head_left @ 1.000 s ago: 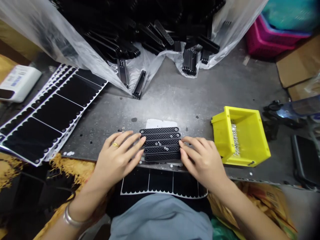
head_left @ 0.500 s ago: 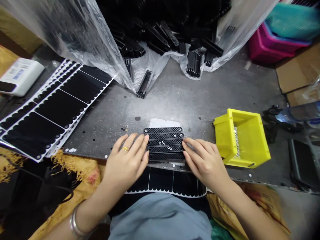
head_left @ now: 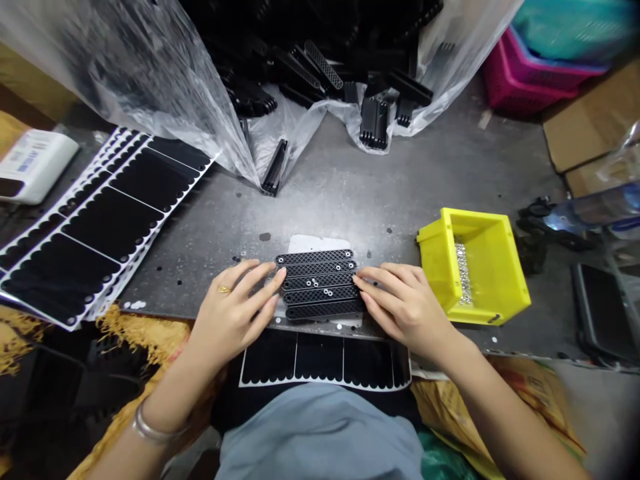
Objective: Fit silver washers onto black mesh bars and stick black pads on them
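Note:
Several black plastic strips with a lattice surface (head_left: 320, 270) lie side by side at the table's front edge. Small metal nuts (head_left: 312, 283) rest loose on the middle strips, and a few more sit at the strip ends. My left hand (head_left: 237, 307) has its fingers stretched apart, the index fingertip touching the left ends. At the right ends, my right hand (head_left: 403, 300) has thumb and fingertips gathered against the strips. The lowest strip juts out to the right below the others. A white patch (head_left: 320, 243) shows partly from under them.
A yellow bin (head_left: 515, 267) holding small metal nuts stands to the right. Beyond is a clear plastic bag (head_left: 165, 87) of black parts. Black sheets with scalloped white edges (head_left: 115, 207) are stacked left; another sheet (head_left: 320, 360) lies below the table edge.
The view has shifted slightly, moving the scene left. The strips now sit less evenly, with the lowest one pushed out to the right. Both hands remain at the strip ends.

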Tool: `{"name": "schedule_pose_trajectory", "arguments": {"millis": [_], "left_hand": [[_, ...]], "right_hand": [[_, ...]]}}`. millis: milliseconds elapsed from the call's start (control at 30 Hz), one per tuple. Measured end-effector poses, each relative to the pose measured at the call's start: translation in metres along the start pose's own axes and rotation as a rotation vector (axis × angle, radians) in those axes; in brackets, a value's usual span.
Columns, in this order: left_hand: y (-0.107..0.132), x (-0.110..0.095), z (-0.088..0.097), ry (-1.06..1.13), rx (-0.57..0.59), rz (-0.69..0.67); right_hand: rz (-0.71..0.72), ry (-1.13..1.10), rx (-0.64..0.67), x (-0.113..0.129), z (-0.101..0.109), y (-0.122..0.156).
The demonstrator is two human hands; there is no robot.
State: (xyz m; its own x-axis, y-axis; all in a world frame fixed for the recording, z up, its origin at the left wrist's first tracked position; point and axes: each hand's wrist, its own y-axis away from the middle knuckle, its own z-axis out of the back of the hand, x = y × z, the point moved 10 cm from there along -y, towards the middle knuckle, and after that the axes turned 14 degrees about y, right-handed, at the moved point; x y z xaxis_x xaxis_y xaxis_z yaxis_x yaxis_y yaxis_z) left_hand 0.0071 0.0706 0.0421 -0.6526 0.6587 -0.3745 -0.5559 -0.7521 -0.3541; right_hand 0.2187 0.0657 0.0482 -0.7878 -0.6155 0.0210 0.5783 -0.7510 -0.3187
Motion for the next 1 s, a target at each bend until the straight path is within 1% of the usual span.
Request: {"name": "schedule_pose_trajectory", "arguments": {"millis": [33,100,300,367,467,567,633,700,767,833,900,1000], "left_hand": [[-0.001,0.001,0.0,0.003,-0.018,0.003],[-0.004,0.005,0.0,0.037,-0.068,0.051],[-0.005,0.015,0.001,0.203,-0.267,0.182],[-0.004,0.023,0.0,0.3,-0.319,0.267],[-0.001,0.04,-0.006,0.514,-0.381,0.453],[0.003,0.056,-0.023,0.762,-0.375,0.637],[0.007,0.064,-0.039,0.981,-0.378,0.757],[0.012,0.07,-0.052,1.196,-0.413,0.868],[0.014,0.073,-0.061,1.341,-0.42,0.949],[0.012,0.073,-0.065,1.41,-0.379,0.982],[0.007,0.072,-0.067,1.447,-0.317,0.977],[0.0,0.069,-0.069,1.504,-0.223,0.963]], "right_hand": [[-0.015,-0.017,0.001,0.0,-0.001,0.0],[-0.07,-0.053,-0.005,0.001,-0.002,0.002],[-0.31,-0.117,-0.018,-0.006,-0.005,0.011],[-0.342,-0.146,-0.043,-0.009,-0.002,0.007],[-0.365,-0.164,-0.124,-0.009,0.006,-0.005],[-0.322,-0.196,-0.145,0.003,0.006,-0.025],[-0.256,-0.191,-0.095,0.017,0.0,-0.038],[-0.19,-0.152,-0.02,0.03,-0.01,-0.049],[-0.144,-0.102,0.023,0.037,-0.017,-0.057],[-0.113,-0.054,0.016,0.042,-0.019,-0.064],[-0.06,0.004,-0.037,0.05,-0.017,-0.069],[0.106,0.118,-0.133,0.074,-0.013,-0.072]]}}
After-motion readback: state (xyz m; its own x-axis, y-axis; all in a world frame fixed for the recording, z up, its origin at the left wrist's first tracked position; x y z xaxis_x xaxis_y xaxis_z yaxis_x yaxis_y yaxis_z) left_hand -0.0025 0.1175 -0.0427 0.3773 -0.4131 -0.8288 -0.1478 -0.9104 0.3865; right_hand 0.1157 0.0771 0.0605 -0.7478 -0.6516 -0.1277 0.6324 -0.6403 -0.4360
